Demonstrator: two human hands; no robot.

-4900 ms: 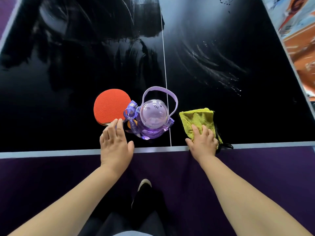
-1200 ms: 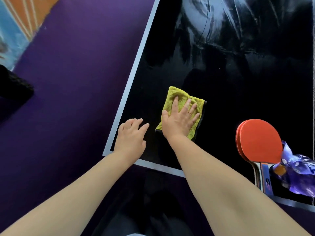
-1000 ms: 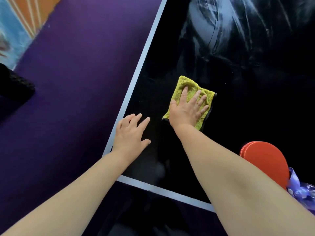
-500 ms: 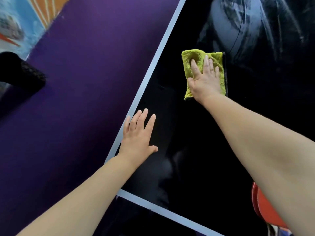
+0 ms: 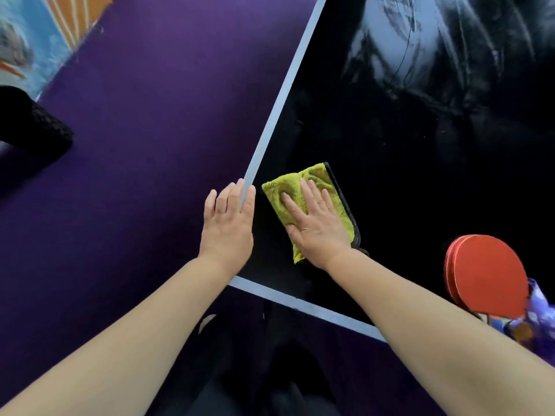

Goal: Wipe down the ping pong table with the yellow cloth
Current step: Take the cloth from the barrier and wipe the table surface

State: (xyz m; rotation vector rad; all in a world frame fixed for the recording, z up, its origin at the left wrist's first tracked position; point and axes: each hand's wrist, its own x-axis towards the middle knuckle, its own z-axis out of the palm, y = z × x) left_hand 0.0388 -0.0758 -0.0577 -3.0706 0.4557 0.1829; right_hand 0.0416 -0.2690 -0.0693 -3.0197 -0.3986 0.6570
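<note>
Left of centre, the left hand [image 5: 226, 226] lies flat with straight fingers on the ping pong table [image 5: 390, 181] at its pale side line. Immediately right, the right hand [image 5: 318, 226] presses the yellow cloth [image 5: 283, 187] flat, fingers extended, long axis running up-frame. Unwiped streaks lie upper right; a red paddle [image 5: 488, 274] sits lower right.

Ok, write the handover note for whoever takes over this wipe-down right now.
Right hand: flat, pressing the yellow cloth on the table near its near-left corner.
Left hand: open, flat at the side edge line, holding nothing.
Red paddle and purple bottle sit at the near edge, to the right.
Done: streaky wipe marks show farther up the table.
Left: this corner, then around and under the paddle and bottle.
</note>
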